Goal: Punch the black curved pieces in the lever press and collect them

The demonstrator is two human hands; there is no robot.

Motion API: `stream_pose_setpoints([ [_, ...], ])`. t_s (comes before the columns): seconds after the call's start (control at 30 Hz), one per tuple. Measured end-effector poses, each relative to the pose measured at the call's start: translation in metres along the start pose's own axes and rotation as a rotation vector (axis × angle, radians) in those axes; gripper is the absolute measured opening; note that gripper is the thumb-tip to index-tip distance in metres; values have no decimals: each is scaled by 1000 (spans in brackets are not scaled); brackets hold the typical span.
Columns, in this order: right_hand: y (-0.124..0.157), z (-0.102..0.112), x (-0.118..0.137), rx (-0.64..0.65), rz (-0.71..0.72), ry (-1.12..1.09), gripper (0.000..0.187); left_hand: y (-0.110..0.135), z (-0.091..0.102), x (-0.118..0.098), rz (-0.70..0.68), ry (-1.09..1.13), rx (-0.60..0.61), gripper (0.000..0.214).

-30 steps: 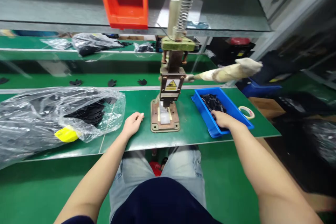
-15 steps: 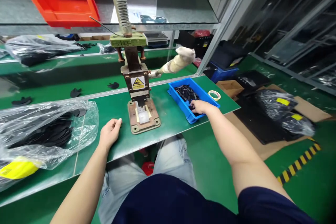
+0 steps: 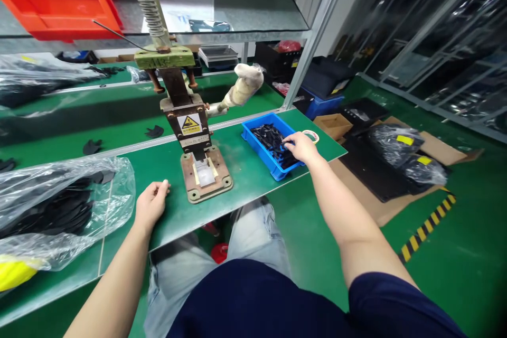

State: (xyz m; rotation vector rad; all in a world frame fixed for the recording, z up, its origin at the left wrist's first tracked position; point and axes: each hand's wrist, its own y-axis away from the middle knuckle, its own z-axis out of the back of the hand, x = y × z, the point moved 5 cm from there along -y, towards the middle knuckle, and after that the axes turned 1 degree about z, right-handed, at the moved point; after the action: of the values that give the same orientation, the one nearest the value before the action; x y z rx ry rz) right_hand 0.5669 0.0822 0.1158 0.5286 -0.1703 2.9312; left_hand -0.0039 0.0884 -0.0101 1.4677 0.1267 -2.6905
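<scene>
My right hand (image 3: 300,147) is over the blue bin (image 3: 278,173), fingers pinched on a small black part whose shape I cannot make out. Many thin black parts (image 3: 269,138) lie heaped in the bin. My left hand (image 3: 151,202) rests loosely closed on the green tabletop, with nothing visible in it. Between the hands stands a hand press (image 3: 189,125) with a warning label, a tall spring and a cloth-wrapped lever (image 3: 243,86). A clear block (image 3: 205,175) sits on its base plate (image 3: 190,185), under the ram.
A plastic bag of flat black pieces (image 3: 59,208) lies left of my left hand. A tape roll (image 3: 311,136) is just behind the bin. The red bin (image 3: 67,5) sits on the shelf above. A metal post (image 3: 317,37) rises at the right; boxes and bags lie on the floor.
My view has turned to the right, so everything sits further left. My right fingers have lifted slightly out of the heap, a dark piece at their tips. My left hand stays on the table.
</scene>
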Motion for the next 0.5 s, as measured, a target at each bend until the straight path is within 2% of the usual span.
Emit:
stream_pose_setpoints([
  [0.1,17,3,19,-87,42,-133,42,5,5,-13,2,49,-83,45],
  [0.2,46,-15,65,-94,194,-285,45,27,9,-53,-121,101,-212,38],
  [0.23,57,-23,85,-93,255,-331,45,37,7,-71,-194,121,-199,37],
  [0.37,101,-54,164,-80,510,-474,33,75,-14,-134,-454,155,63,34],
  [0.43,115,-65,195,-52,636,-520,25,88,-22,-150,-531,170,160,37],
  [0.5,123,-74,218,-29,749,-546,20,98,-25,-155,-570,189,205,36],
])
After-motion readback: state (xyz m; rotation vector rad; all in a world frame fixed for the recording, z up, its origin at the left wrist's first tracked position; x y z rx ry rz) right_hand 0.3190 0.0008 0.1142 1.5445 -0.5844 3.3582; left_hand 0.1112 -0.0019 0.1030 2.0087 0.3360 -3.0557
